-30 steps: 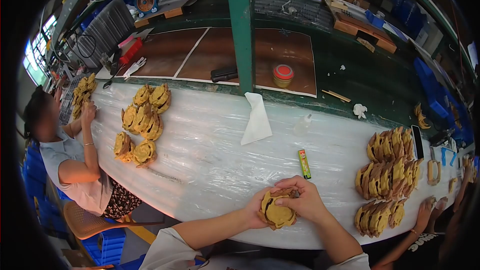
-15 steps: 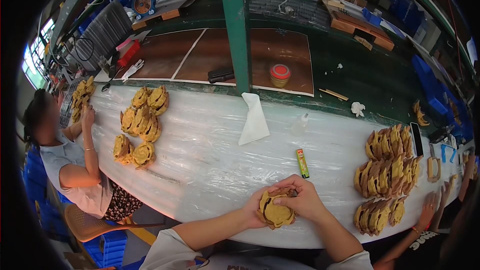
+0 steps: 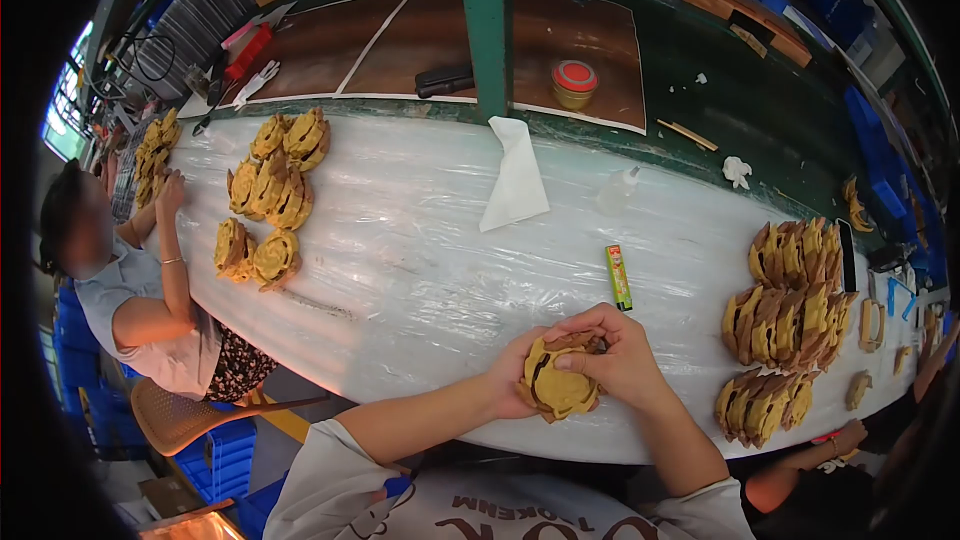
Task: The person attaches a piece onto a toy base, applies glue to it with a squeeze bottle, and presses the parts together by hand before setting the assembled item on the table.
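Fingers bent behind the upper rim and thumb laid on the yellow face, my right hand point(image 3: 622, 352) pinches a flower-shaped piece point(image 3: 562, 390), while my left hand point(image 3: 508, 378) cups its left side; how those left fingertips sit underneath I cannot tell. I judge the step in hand to be close work at that upper edge, with the piece held above the table point(image 3: 425, 285). Such a move calls for a steady left palm and light thumb pressure, since the thin, layered rim looks easy to chip. Just ahead of my fingers lies a green-yellow packet point(image 3: 619, 278). Off to their right stand rows of similar pieces point(image 3: 785, 328). Further ahead are a clear bottle point(image 3: 617, 194) and a white paper point(image 3: 516, 182); far to the left sits another cluster point(image 3: 268, 190), and beyond everything, a red-lidded jar point(image 3: 574, 86).
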The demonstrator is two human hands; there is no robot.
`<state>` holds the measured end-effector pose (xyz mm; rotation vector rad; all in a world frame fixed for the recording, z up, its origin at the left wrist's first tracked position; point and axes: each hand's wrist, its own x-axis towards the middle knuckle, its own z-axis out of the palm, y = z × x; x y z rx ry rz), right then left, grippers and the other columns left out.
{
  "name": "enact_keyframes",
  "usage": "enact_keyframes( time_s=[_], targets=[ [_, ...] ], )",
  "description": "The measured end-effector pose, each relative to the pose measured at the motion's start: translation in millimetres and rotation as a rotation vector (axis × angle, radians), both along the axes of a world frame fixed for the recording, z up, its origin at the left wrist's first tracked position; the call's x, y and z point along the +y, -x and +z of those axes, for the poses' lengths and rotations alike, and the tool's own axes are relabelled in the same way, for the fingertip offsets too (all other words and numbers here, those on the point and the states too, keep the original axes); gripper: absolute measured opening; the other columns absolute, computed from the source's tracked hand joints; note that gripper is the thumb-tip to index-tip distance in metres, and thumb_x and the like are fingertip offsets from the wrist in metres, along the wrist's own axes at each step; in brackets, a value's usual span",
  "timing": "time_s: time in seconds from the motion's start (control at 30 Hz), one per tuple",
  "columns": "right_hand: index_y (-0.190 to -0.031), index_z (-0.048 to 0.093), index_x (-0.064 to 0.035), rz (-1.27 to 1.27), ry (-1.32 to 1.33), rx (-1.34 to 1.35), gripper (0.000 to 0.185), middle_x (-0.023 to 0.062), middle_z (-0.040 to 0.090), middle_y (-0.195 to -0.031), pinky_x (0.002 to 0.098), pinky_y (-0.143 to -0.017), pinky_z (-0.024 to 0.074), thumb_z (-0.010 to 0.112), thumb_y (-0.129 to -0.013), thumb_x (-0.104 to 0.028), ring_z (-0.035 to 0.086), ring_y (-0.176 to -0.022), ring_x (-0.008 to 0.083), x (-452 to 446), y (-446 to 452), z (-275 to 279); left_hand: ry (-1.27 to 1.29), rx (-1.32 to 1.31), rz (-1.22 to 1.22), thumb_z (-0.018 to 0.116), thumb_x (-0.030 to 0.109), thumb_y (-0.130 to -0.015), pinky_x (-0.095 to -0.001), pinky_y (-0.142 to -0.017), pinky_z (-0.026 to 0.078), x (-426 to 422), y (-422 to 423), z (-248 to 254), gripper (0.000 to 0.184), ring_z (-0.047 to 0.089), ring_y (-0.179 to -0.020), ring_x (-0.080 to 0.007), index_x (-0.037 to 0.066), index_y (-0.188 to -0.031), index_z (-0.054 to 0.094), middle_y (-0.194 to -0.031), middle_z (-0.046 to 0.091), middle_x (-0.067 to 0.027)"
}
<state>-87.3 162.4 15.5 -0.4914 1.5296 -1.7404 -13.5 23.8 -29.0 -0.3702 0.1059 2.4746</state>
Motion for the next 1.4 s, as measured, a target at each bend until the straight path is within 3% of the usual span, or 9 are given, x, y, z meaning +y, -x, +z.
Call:
enact_keyframes(
  time_s=[0.13,1.17,1.27,1.4],
  targets=[
    [-0.099,0.052,-0.0008,-0.003,0.011,-0.039,0.029,0.0087,0.063,-0.098,0.0257,-0.077,0.0494,0.067,-0.074,0.003,0.06,-0.09,0.0133,-1,0,0,-0.017,-0.019,0.005,0.036,0.043,-0.086,-0.0535,-0.084,0.044,0,0,2,0.051,0.057,-0.094,-0.0406,0.007,-0.121,0.047,-0.113,0.055,-0.0153],
    [-0.097,0.051,0.0002,-0.033,0.045,-0.023,0.03,0.0122,0.063,-0.098,0.0274,-0.08,0.05,0.067,-0.072,0.006,0.061,-0.093,0.0173,-1,1,-2,0.074,0.001,-0.056,0.038,0.046,-0.085,-0.0469,-0.082,0.046,-4,3,10,0.052,0.058,-0.095,-0.033,0.009,-0.119,0.049,-0.111,0.056,-0.0115],
    [-0.095,0.05,-0.0028,-0.043,0.0,-0.081,0.036,0.0138,0.062,-0.097,0.0307,-0.082,0.0501,0.071,-0.067,0.007,0.06,-0.095,0.02,-2,1,3,0.071,0.004,-0.054,0.038,0.046,-0.085,-0.0464,-0.081,0.046,-4,3,11,0.051,0.058,-0.094,-0.0333,0.009,-0.119,0.05,-0.111,0.056,-0.012],
    [-0.097,0.051,-0.0001,-0.027,0.027,-0.014,0.03,0.0119,0.063,-0.098,0.0272,-0.079,0.0505,0.067,-0.073,0.005,0.061,-0.092,0.0168,-1,1,0,0.073,-0.022,-0.041,0.037,0.046,-0.085,-0.0462,-0.08,0.047,-2,3,12,0.051,0.059,-0.093,-0.0339,0.009,-0.119,0.049,-0.11,0.056,-0.0128]
  ],
)
